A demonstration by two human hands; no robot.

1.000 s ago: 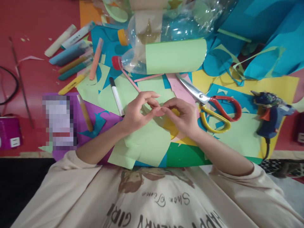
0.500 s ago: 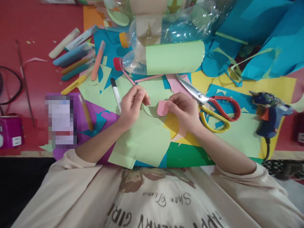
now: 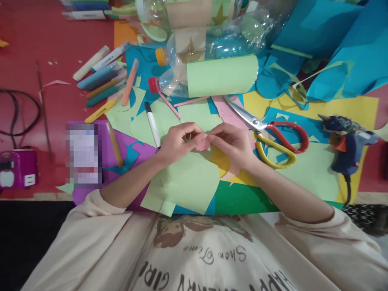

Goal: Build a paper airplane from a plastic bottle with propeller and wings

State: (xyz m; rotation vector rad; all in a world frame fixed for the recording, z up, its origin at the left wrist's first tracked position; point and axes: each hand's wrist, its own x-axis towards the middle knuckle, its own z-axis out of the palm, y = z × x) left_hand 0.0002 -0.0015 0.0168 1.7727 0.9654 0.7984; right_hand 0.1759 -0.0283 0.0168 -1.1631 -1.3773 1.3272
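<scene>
A small pink paper piece (image 3: 202,145) with a rounded lower edge is pinched between my two hands. My left hand (image 3: 181,141) grips it from the left, thumb and fingertips closed on its upper part. From the other side my right hand (image 3: 232,143) pinches it, and the fingertips of both hands meet there. Beneath them lie sheets of light green paper (image 3: 188,178). Scissors (image 3: 257,125) with one red and one yellow handle rest beside my right hand. Left of my left hand lies a white marker with a black cap (image 3: 152,124).
Clear plastic bottles lie at the back, the nearest wrapped in green paper (image 3: 222,76). Several markers (image 3: 100,76) and a blurred phone-like rectangle (image 3: 85,155) are on the left. A blue glue gun (image 3: 348,145) lies right, below blue paper (image 3: 327,28).
My left hand has moved right to the pink piece and now pinches it together with my right hand. The view has shifted slightly.
</scene>
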